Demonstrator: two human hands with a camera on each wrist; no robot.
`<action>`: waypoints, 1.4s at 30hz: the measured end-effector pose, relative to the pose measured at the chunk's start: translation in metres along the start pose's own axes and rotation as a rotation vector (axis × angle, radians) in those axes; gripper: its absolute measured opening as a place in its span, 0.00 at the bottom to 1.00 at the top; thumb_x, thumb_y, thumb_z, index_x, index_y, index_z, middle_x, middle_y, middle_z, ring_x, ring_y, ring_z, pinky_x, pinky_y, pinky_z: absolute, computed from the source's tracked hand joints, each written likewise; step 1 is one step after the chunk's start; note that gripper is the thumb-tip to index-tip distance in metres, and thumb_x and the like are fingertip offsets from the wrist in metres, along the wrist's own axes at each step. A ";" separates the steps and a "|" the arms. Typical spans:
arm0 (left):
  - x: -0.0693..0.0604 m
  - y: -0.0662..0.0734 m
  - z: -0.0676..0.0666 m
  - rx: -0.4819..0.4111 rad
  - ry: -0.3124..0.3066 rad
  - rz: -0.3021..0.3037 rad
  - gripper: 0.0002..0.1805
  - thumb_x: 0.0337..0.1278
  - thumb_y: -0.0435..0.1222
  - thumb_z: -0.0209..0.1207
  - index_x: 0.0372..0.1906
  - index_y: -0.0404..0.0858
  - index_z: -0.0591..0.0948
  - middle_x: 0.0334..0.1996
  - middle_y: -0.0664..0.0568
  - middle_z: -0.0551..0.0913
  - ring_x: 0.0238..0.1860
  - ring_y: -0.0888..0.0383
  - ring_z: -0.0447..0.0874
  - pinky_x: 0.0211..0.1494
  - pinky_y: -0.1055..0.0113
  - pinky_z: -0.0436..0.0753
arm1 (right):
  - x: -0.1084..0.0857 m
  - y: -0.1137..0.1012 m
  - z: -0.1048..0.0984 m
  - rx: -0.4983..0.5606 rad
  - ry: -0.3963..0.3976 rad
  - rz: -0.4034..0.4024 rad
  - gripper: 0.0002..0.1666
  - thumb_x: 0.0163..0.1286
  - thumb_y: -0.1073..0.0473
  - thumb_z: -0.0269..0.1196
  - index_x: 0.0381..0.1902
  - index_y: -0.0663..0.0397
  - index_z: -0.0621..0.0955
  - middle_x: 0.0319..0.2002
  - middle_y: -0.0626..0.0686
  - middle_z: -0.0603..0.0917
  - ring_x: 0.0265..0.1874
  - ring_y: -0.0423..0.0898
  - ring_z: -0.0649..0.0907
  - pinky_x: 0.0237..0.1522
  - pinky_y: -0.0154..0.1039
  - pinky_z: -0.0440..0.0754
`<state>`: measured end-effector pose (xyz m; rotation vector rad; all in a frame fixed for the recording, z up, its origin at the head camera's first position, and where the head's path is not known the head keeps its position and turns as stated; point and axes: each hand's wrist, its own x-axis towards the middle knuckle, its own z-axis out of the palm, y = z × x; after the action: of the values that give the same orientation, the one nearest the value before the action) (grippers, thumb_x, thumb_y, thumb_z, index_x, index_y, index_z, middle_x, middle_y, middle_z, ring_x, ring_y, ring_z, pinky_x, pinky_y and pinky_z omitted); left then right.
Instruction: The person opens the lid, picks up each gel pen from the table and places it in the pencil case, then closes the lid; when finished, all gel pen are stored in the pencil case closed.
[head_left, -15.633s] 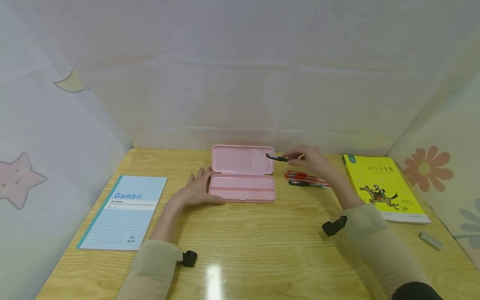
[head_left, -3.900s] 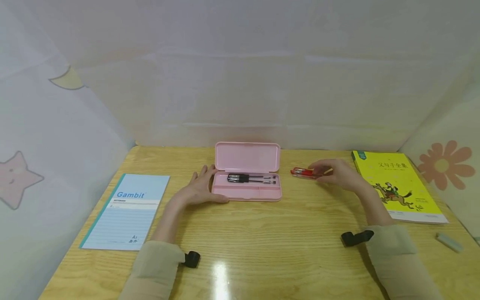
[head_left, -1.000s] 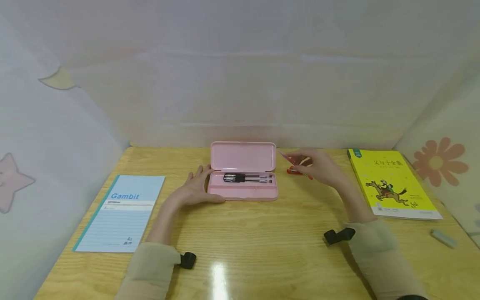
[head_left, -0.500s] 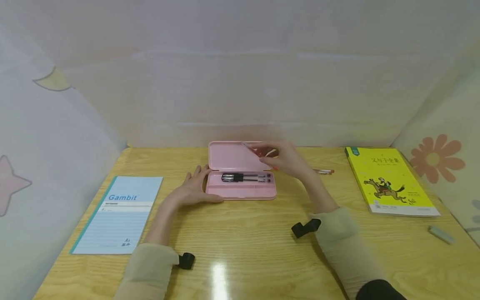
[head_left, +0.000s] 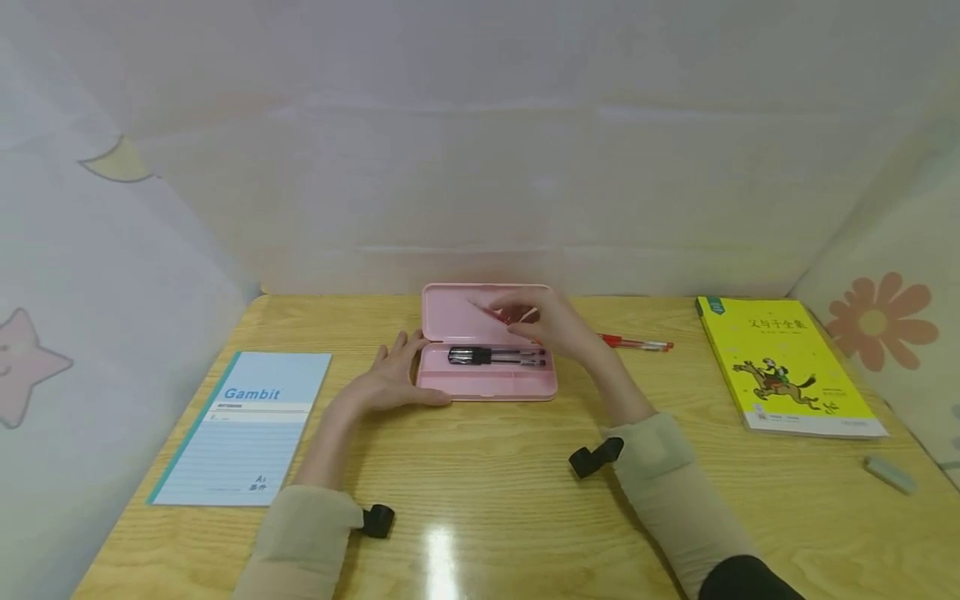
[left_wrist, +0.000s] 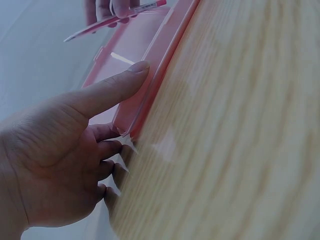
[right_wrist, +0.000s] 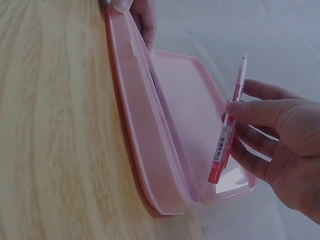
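The pink pencil case (head_left: 465,384) lies with its lid raised at the back of the table. My left hand (head_left: 384,384) holds its left end; in the left wrist view the thumb of that hand (left_wrist: 60,150) lies against the front wall. Black-capped pens (head_left: 470,357) rest in the long rear compartment. Above the lid, my right hand (head_left: 553,323) pinches a red pen (head_left: 489,312). The right wrist view shows this pen (right_wrist: 223,137) tilted between the thumb and fingers of my right hand (right_wrist: 295,140), off the case (right_wrist: 142,110).
More red pens (head_left: 645,343) lie right of the case, partly behind my right hand and wrist. A blue notebook (head_left: 243,433) is at the left. At the right are a yellow book (head_left: 795,367) and a small grey object (head_left: 889,474). A pale cloth wall rises behind the table (head_left: 487,500).
Black pens have come into the case since the oldest frame. In the last second my right hand has carried a red pen left, from beside the case to above the lid. My left hand stays at the case.
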<state>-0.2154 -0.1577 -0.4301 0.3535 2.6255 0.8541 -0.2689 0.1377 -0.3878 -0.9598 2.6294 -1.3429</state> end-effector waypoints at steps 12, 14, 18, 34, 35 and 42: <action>0.000 -0.001 -0.001 0.006 -0.007 -0.013 0.60 0.49 0.63 0.72 0.82 0.49 0.53 0.84 0.36 0.35 0.80 0.22 0.29 0.76 0.21 0.44 | -0.002 0.005 0.008 -0.084 -0.069 0.013 0.22 0.66 0.73 0.67 0.56 0.53 0.87 0.46 0.56 0.90 0.44 0.48 0.87 0.50 0.45 0.89; 0.000 -0.001 -0.001 0.006 -0.004 -0.009 0.60 0.49 0.63 0.72 0.82 0.49 0.54 0.84 0.36 0.35 0.80 0.22 0.29 0.76 0.21 0.44 | -0.002 0.004 0.009 -0.111 -0.075 0.012 0.21 0.67 0.73 0.67 0.56 0.51 0.87 0.45 0.55 0.90 0.44 0.47 0.87 0.51 0.45 0.89; 0.001 -0.001 -0.002 0.008 -0.005 -0.009 0.60 0.49 0.63 0.72 0.82 0.49 0.54 0.84 0.36 0.35 0.80 0.22 0.29 0.76 0.21 0.44 | -0.003 0.003 0.012 -0.169 -0.097 0.014 0.20 0.68 0.71 0.67 0.55 0.50 0.87 0.45 0.52 0.90 0.44 0.46 0.87 0.51 0.44 0.89; 0.000 0.001 -0.003 0.011 -0.009 -0.020 0.62 0.48 0.64 0.72 0.83 0.49 0.52 0.84 0.35 0.35 0.80 0.22 0.29 0.76 0.20 0.46 | -0.002 -0.004 0.025 -0.399 -0.195 0.031 0.19 0.67 0.68 0.70 0.53 0.47 0.89 0.45 0.49 0.90 0.45 0.44 0.87 0.53 0.42 0.86; 0.000 0.001 -0.002 0.010 -0.009 -0.020 0.61 0.48 0.64 0.71 0.83 0.49 0.52 0.84 0.35 0.35 0.80 0.22 0.30 0.76 0.20 0.46 | -0.002 -0.004 0.026 -0.410 -0.197 0.038 0.19 0.67 0.68 0.70 0.53 0.46 0.89 0.45 0.48 0.90 0.45 0.44 0.86 0.53 0.42 0.86; 0.001 -0.001 -0.001 0.013 -0.010 -0.016 0.60 0.50 0.63 0.71 0.83 0.48 0.53 0.84 0.35 0.35 0.81 0.23 0.29 0.77 0.22 0.44 | -0.004 -0.005 0.028 -0.452 -0.202 0.043 0.19 0.67 0.68 0.70 0.53 0.47 0.89 0.46 0.48 0.90 0.46 0.44 0.86 0.56 0.42 0.86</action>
<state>-0.2163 -0.1587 -0.4304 0.3396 2.6225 0.8280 -0.2553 0.1177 -0.4027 -1.0059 2.8213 -0.6075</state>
